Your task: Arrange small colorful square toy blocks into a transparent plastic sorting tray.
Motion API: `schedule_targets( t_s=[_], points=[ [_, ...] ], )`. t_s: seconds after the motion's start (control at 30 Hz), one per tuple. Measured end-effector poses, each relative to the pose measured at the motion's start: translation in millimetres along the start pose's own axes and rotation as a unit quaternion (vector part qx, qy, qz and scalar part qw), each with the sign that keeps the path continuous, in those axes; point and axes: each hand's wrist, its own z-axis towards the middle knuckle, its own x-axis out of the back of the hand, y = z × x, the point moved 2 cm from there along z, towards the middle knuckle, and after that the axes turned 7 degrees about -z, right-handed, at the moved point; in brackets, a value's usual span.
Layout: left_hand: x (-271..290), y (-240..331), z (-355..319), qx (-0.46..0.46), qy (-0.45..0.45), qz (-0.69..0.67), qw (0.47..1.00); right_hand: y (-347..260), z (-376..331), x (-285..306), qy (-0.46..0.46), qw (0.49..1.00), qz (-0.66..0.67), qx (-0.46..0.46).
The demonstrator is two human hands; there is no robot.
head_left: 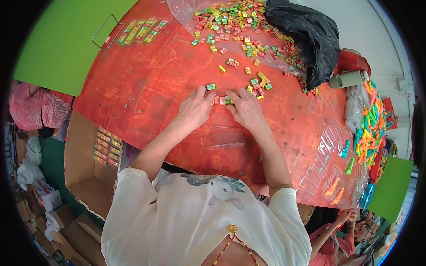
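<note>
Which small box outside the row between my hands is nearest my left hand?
The green box lying by itself just beyond your left hand; every other box outside the row lies farther from that hand.

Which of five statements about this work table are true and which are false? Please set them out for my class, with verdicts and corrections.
1. The left hand and right hand are at opposite ends of a short row of small boxes. True.
2. The bag beside the loose heap is white. False: it is a black plastic bag.
3. The table top is plain blue. False: it is a red table.
4. Brightly coloured pieces are heaped toward the person's right. True.
5. The container at the person's left with rows of packets inside is glass. False: it is a cardboard box.
</note>
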Motion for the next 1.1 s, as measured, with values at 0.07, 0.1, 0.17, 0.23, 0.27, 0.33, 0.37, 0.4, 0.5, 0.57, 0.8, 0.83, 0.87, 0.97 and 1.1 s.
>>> schedule_targets(
  t_s=[0.07,0.1,0.17,0.23,0.27,0.33,0.37,0.4,0.5,0.57,0.8,0.83,0.87,0.97,1.1],
  points=[
    [-3,-2,0,-0.006,0.008,0.003,1.0,-1,1,-5,-0.033,0.997,-0.068,0.008],
    [-4,-2,-1,-0.007,0.009,0.011,1.0,0,1,-7,-0.033,0.997,-0.068,0.008],
    [-4,-5,-1,-0.009,0.009,0.018,1.0,1,0,-9,-0.016,0.998,-0.06,0.01],
    [-3,-4,-1,-0.02,0.026,0.012,0.999,-2,-1,-7,-0.003,0.997,-0.069,0.013],
    [-4,-2,-5,-0.021,0.023,0.01,0.999,-4,-3,-5,0.011,0.997,-0.08,0.018],
    [6,8,-8,-0.047,0.051,-0.025,0.997,-9,-10,7,0.007,0.997,-0.075,0.003],
    [8,13,-11,-0.049,0.048,-0.027,0.997,-12,-16,15,0.002,0.997,-0.07,-0.011],
    [10,19,-15,-0.052,0.037,-0.033,0.997,-16,-22,23,0.003,0.998,-0.069,-0.011],
    [3,39,-25,-0.081,0.014,-0.038,0.996,-20,-51,43,0.009,0.997,-0.067,-0.028],
    [-11,48,-29,-0.11,-0.005,-0.024,0.994,-14,-69,42,-0.03,0.995,-0.067,-0.066],
    [-21,60,-27,-0.126,0.0,-0.008,0.992,4,-92,31,0.005,0.994,-0.043,-0.103],
    [-18,58,-29,-0.111,0.009,-0.047,0.993,7,-95,33,0.02,0.994,-0.022,-0.105],
    [-15,55,-32,-0.095,0.017,-0.085,0.992,9,-98,34,0.034,0.994,0.0,-0.106],
    [-14,39,-43,-0.087,0.088,-0.075,0.989,16,-108,32,0.071,0.993,0.004,-0.092],
    [-22,32,-54,-0.101,0.033,0.002,0.994,9,-111,22,0.076,0.995,-0.019,-0.066]
  ],
)
